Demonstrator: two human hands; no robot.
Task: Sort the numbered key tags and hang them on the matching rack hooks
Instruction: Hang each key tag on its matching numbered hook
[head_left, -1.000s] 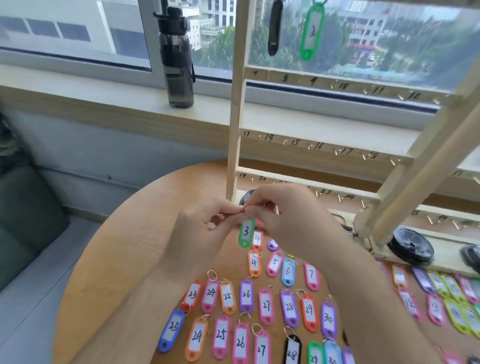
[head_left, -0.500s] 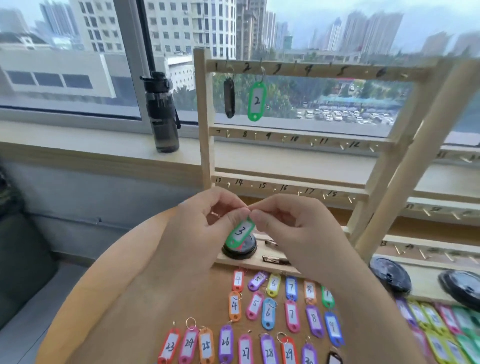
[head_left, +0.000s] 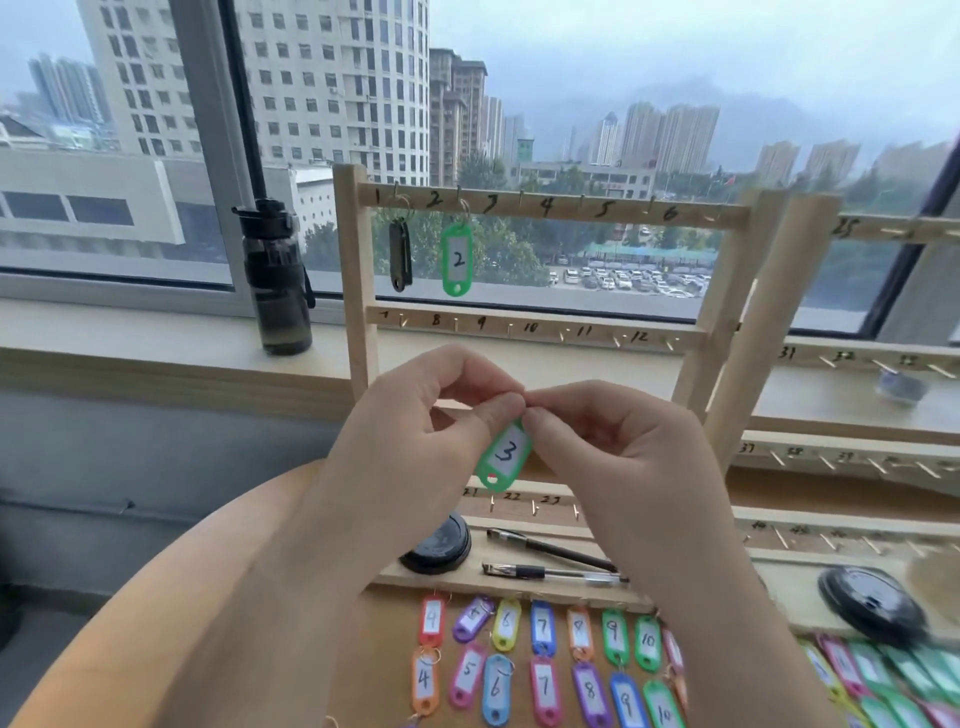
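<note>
Tag 3 (head_left: 505, 454) risen, pinched by left hand (head_left: 410, 441) and right hand (head_left: 613, 457)

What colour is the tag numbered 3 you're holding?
Green tag with a white label, clearest in the head view.

Left hand (head_left: 405, 436) and right hand (head_left: 618, 452) meet, fingertips apparently pinching the green tag (head_left: 505, 456).
</note>
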